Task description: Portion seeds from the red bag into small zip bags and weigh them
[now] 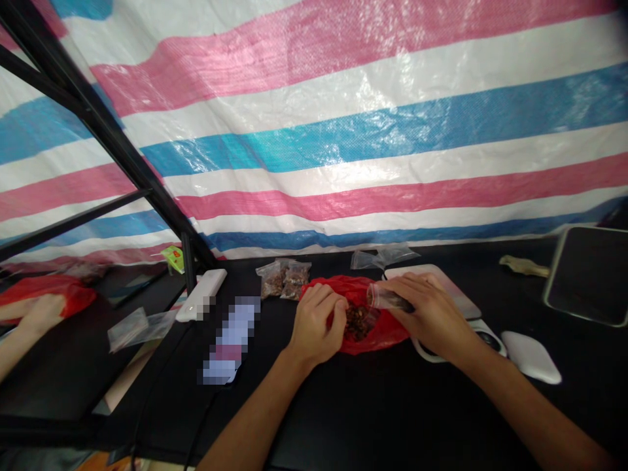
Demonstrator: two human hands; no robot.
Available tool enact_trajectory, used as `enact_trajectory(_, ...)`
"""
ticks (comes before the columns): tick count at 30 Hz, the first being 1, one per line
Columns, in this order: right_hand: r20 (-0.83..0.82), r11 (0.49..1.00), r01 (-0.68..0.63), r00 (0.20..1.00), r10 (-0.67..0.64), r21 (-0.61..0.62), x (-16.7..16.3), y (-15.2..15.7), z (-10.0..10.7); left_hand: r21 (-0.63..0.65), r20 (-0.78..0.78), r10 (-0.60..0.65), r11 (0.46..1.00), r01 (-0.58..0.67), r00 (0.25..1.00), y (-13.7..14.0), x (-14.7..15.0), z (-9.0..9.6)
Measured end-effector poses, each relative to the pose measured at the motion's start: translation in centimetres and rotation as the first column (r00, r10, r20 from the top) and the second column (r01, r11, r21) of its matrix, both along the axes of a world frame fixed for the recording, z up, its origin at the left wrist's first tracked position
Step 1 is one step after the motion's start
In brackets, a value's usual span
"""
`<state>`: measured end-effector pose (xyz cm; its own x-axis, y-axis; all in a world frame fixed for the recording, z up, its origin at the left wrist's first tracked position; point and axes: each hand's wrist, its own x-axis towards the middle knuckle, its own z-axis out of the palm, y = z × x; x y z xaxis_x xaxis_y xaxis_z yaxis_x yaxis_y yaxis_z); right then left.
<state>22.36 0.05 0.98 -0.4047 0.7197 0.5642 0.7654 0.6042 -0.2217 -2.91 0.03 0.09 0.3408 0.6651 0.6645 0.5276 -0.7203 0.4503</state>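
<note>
A red plastic bag lies open on the black table, with small brown dried pieces inside. My left hand is closed on the bag's left edge, fingers curled inward. Over the bag's right side, my right hand grips a small clear container, its mouth tilted toward the brown pieces. Whether it is a cup or a tube, I cannot tell. Several small filled clear bags lie just behind my left hand.
Left stand a phone and a white box-like device. Flat clear bags lie behind. A pale flat device, a white rounded case and a dark-screened tablet are right. At far left, another person's hand touches a red bag.
</note>
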Motion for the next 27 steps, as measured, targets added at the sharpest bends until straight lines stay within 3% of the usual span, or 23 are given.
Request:
enact_trajectory(5,-0.108,0.996,0.073,0.991,-0.078,-0.049,1.4,0.5,0.7,-0.008,-0.013,0.009,1.000,-0.010,1.000,0.0,-0.1,0.1)
enact_trajectory(11,0.012,0.949,0.278,0.960,-0.280,-0.149,5.0,1.8,0.1,-0.006,-0.029,0.019,1.000,-0.019,0.999,0.0,-0.1,0.2)
enact_trajectory(15,-0.006,0.951,0.265,0.963,-0.269,-0.161,5.8,2.0,-0.1,-0.003,-0.027,0.022,1.000,-0.022,0.999,0.0,-0.1,0.1)
enact_trajectory(23,-0.209,0.965,0.252,0.942,-0.262,-0.075,6.7,1.5,1.8,0.016,-0.018,0.075,0.997,-0.074,0.997,0.1,-0.2,0.1)
enact_trajectory(27,-0.222,0.972,0.219,0.947,-0.233,-0.083,7.1,1.4,2.1,0.011,-0.020,0.086,0.996,-0.086,0.996,0.1,-0.2,0.1)
